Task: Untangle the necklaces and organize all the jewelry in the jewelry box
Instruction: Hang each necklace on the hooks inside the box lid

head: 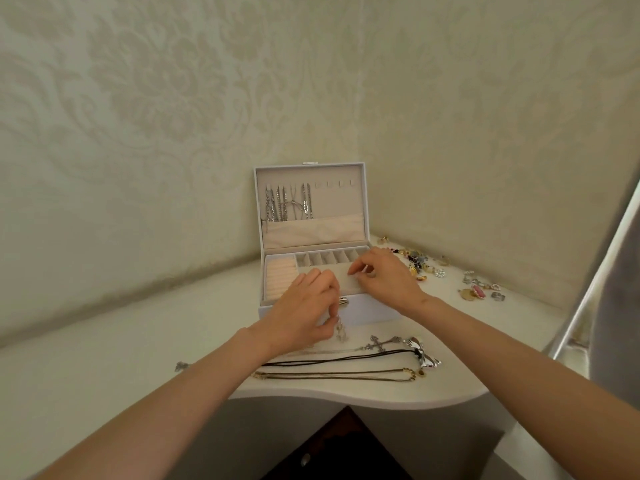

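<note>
Jewelry box (367, 311) stands open at the middle of the white table (121, 358), lid upright at 12 o'clock, with silver chains (287, 202) hung on its left hooks. From my seat I see the left hand (304, 308) against the box's front wall, thumb and fingers pinched on a small silver pendant (341, 330) that dangles just above the tabletop. The right hand (384, 277) hovers over the front compartment with fingers curled; I cannot tell whether it grips a fine chain or nothing. At 6 o'clock of the box lie the cross necklace (377, 342), the black cord necklace (346, 358) and the gold chain necklace (332, 375), side by side and seemingly uncrossed. A heap of earrings and charms (419, 265) sits at 3 o'clock.

I judge the nearest risk to be the pendant dropping onto the cross necklace just below it and snagging there. Any chain on it is too thin for me to see, so it may catch on the metal clasp (343, 301) beside the left fingers, and a pull would then knot or snap it. The left forearm lies at the laid-out necklaces' left ends; drawn back carelessly, it could sweep them off the table's edge at 6 o'clock
</note>
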Demonstrator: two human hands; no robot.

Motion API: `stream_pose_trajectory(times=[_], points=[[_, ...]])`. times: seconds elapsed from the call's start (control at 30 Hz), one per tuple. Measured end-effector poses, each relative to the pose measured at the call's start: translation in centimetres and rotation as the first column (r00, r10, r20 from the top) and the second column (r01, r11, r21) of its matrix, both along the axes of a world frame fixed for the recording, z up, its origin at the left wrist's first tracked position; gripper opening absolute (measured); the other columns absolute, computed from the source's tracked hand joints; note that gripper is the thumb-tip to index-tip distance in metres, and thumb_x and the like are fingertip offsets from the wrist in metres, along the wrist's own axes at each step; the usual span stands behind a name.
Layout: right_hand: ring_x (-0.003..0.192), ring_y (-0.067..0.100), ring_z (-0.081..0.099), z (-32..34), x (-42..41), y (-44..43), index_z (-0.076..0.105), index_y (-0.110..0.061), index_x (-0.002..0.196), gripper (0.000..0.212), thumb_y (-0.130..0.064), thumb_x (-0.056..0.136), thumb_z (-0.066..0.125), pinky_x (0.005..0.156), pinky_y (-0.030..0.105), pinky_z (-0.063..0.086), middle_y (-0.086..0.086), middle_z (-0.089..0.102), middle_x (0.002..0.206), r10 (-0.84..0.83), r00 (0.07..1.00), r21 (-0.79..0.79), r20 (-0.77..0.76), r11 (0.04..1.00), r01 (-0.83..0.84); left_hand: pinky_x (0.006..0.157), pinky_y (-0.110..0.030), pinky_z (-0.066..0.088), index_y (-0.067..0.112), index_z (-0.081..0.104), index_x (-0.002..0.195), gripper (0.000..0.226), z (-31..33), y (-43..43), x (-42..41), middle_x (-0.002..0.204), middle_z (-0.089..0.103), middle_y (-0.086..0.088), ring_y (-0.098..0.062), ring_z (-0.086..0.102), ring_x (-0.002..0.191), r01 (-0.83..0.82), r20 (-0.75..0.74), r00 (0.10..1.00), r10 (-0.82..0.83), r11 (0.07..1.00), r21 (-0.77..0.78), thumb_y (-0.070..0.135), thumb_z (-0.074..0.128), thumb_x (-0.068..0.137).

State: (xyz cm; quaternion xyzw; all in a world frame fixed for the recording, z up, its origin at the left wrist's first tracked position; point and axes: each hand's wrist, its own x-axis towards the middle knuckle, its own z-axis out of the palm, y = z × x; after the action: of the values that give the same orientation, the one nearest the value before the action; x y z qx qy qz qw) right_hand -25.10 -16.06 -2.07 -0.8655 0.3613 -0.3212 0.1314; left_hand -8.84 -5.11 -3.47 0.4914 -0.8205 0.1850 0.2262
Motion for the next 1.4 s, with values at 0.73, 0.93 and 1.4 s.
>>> stream_pose_trajectory(times=[0.73,0.93,1.4], points=[[0.066,0.019,0.066,4.5,4.2,-2.3,0.058,-0.008,0.104,0.023,-0.01,0.084,0.068,0.066,0.029,0.056,0.008,0.067,0.086,0.021,0.8,0.635,0.599,0.596,-0.492,0.064,-0.018,0.05,0.011,0.058,0.087,0.004,5.8,-8.3,1.9,0.077,0.061,0.0,-0.01,0.059,0.071,0.141,-0.944,0.233,0.232,0.953,0.269,0.007,0.058,0.09],[0.053,0.009,0.057,3.1,5.8,-4.3,0.063,-0.009,0.082,0.009,-0.001,0.083,0.066,0.055,0.021,0.05,0.003,0.063,0.068,-0.067,0.82,0.648,0.569,0.651,-0.396,0.056,-0.015,0.049,0.009,0.058,0.086,0.007,4.4,-9.8,2.7,0.076,0.062,-0.001,-0.008,0.058,0.067,0.131,-0.975,0.107,0.194,0.969,0.207,0.002,0.061,0.087],[0.044,0.001,0.05,1.5,6.3,-5.9,0.059,-0.017,0.069,0.021,-0.005,0.086,0.063,0.048,0.019,0.038,0.002,0.061,0.06,-0.063,0.81,0.395,0.583,0.893,-0.214,0.068,-0.019,0.049,0.015,0.058,0.081,0.022,2.7,-10.2,4.0,0.076,0.06,0.002,-0.009,0.057,0.072,-0.004,-0.948,0.306,0.088,0.996,0.091,-0.007,0.06,0.083]])
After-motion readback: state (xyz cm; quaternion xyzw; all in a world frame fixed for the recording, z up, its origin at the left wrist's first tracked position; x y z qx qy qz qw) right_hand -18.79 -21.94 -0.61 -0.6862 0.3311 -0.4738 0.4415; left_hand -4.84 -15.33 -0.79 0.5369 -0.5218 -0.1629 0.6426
